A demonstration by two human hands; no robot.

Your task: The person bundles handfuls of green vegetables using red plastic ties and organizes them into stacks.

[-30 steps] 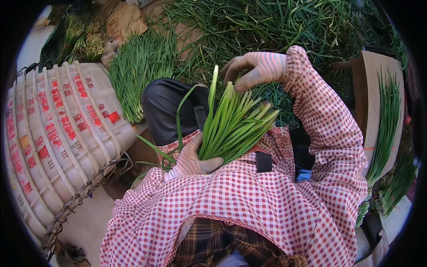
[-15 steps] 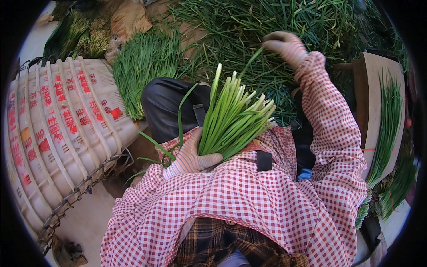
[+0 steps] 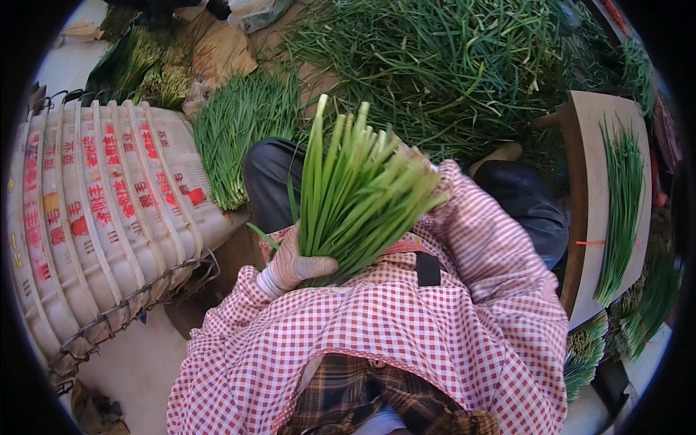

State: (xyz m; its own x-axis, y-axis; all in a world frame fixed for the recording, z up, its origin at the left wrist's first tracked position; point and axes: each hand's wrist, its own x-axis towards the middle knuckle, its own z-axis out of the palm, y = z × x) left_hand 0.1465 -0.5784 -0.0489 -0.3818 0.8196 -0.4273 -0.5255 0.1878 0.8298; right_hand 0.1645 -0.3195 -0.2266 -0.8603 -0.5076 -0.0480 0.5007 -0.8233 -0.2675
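Observation:
A thick bunch of garlic chives [image 3: 355, 196] stands slanted over my lap, its pale cut ends pointing up and away. My left hand [image 3: 297, 262], in a striped glove, is closed around the lower part, with the thumb lying across the stems. A few loose green leaves poke out beside that wrist. My right hand [image 3: 415, 154] is at the upper right side of the bunch, largely covered by the blurred stem ends. Its fingers do not show, so whether it grips any stems I cannot tell.
Loose green leaves [image 3: 435, 65] lie in a big heap ahead. A laid-out pile of chives [image 3: 243, 123] is at the left of it, beside a white ribbed basket [image 3: 109, 210]. At right, a tied bunch [image 3: 622, 210] rests on a wooden board [image 3: 589, 152].
My right hand has come back from the heap to the bunch; the leaf trailing near it is gone from view. The bunch sits slightly further left and more upright, still in my left hand.

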